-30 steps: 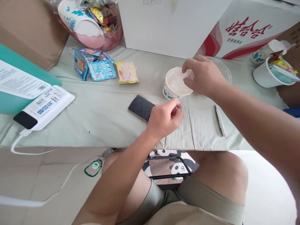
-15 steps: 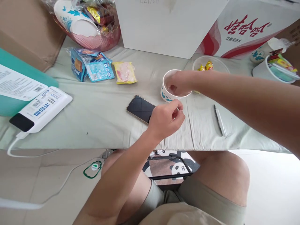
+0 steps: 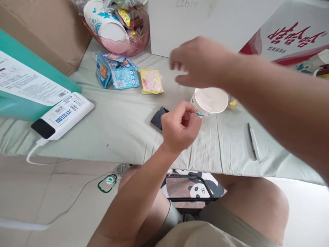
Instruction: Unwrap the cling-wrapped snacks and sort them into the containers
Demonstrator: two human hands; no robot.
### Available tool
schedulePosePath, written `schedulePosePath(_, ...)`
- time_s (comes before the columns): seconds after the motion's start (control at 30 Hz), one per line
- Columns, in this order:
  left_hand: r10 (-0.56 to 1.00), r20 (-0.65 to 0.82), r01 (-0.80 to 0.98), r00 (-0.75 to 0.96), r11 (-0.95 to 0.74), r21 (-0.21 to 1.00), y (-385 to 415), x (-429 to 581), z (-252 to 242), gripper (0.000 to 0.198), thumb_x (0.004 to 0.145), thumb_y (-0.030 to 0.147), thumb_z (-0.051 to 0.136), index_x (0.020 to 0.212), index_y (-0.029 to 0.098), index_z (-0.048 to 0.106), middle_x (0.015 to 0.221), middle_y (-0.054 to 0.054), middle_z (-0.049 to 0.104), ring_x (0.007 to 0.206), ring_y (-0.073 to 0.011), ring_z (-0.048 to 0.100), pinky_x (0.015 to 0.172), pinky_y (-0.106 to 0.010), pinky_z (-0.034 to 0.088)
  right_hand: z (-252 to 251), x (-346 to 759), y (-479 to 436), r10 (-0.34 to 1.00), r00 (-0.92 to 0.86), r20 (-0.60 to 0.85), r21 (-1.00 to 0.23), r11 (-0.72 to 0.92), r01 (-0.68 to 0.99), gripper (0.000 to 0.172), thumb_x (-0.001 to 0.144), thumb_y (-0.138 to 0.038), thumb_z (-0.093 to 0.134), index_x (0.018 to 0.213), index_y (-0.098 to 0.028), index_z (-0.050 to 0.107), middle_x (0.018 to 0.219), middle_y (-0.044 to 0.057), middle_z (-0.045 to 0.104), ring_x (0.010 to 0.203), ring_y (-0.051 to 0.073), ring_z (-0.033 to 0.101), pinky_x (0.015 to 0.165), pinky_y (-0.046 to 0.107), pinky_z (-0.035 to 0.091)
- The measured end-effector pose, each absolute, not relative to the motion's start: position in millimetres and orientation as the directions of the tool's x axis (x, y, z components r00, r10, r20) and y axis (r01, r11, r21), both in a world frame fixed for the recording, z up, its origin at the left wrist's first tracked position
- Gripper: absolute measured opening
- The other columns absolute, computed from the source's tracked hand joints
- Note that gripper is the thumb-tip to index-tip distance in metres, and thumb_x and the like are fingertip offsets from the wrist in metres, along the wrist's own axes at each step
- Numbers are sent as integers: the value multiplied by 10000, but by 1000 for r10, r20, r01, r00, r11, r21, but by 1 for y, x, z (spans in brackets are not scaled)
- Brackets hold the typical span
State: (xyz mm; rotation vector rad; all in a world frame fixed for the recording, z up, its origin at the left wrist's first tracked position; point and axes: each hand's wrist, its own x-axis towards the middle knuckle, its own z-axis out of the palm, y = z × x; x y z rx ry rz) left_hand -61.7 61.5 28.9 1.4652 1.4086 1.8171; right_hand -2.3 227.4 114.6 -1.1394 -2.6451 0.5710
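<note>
My left hand [image 3: 182,127] is curled into a fist in front of a white paper bowl [image 3: 210,100] with a blue leaf pattern. The inside of the fist is hidden, so I cannot see whether it holds anything. Beneath it lies a dark phone [image 3: 158,118], partly covered. My right hand [image 3: 196,63] hangs in the air above and behind the bowl, fingers bent, thumb apart, nothing visible in it. To its left are a yellow-edged packet [image 3: 151,81] with pink-white contents and several blue snack packets [image 3: 125,78]. No contents show in the visible part of the bowl.
A pink basket [image 3: 119,44] holds paper cups and snacks at the back left, beside a white box [image 3: 177,27]. A green container [image 3: 33,79] and a white power bank [image 3: 64,115] stand left. A marker [image 3: 254,142] and a yellow-wrapped piece [image 3: 232,103] lie right.
My right hand has come out of the paper bowl, risen and opened, away from it. My left hand stays closed in front of the bowl. The camera view has shifted.
</note>
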Motion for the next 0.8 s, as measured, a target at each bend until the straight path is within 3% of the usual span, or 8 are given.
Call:
schedulePosePath(0.03,778,475,250,-412,-405,880,62,-64,30,140,817,139,507,709,227,491,504,65,371,453,-86,345,464,-255,326,110,-21,222,694,-718,-59,-223,691,687,538,703,-115,894,1214,-163,732,1268,80,709,1249,345,648,1105,538,510)
schedulePosePath(0.07,758,471,233,-451,-410,882,64,-66,31,157,817,118,500,703,225,485,508,65,373,453,-83,344,460,-251,321,102,-38,218,676,-725,-134,-120,715,689,732,706,-228,911,1388,-192,646,1452,84,621,1326,353,606,1092,474,526)
schedulePosePath(0.13,705,506,204,-497,-472,858,68,-69,30,182,793,72,496,686,218,477,513,68,378,447,-72,334,441,-237,297,76,-65,220,666,-723,-187,-119,715,689,804,697,-347,891,1438,-208,612,1601,33,501,1433,353,536,1073,375,537)
schedulePosePath(0.33,617,603,134,-506,-634,761,74,-78,24,213,728,1,516,663,200,475,501,82,357,419,-46,290,396,-212,211,23,-84,245,689,-718,-100,-240,683,690,460,733,-320,799,1191,-309,759,1323,2,710,1126,226,743,813,290,586)
schedulePosePath(0.5,648,501,28,-574,-596,803,75,-81,23,220,743,11,551,650,198,484,533,68,352,458,-59,291,428,-222,234,52,-61,231,661,-749,-43,-272,714,645,472,856,-199,616,1317,-225,715,1271,51,721,1232,240,692,1042,378,558)
schedulePosePath(0.6,682,404,-97,-610,-570,816,76,-82,21,204,792,78,595,664,204,499,552,58,380,471,-69,322,444,-230,259,83,-23,199,672,-718,183,-335,729,597,604,879,-100,488,1464,-210,588,1466,43,639,1428,237,557,1228,414,434)
schedulePosePath(0.7,872,282,-347,-401,-430,834,71,-79,21,193,868,239,637,709,206,532,547,52,414,473,-78,384,450,-224,316,102,40,144,636,-533,559,-359,764,536,621,881,-118,433,1491,-97,547,1531,80,580,1499,222,477,1290,400,331)
schedulePosePath(0.8,984,48,-527,170,50,848,55,-64,26,256,904,440,687,926,198,603,733,-3,625,619,-110,593,567,-231,494,88,114,74,610,-402,683,-264,719,643,611,936,-342,541,1546,-312,530,1499,94,514,1493,379,446,1277,540,343)
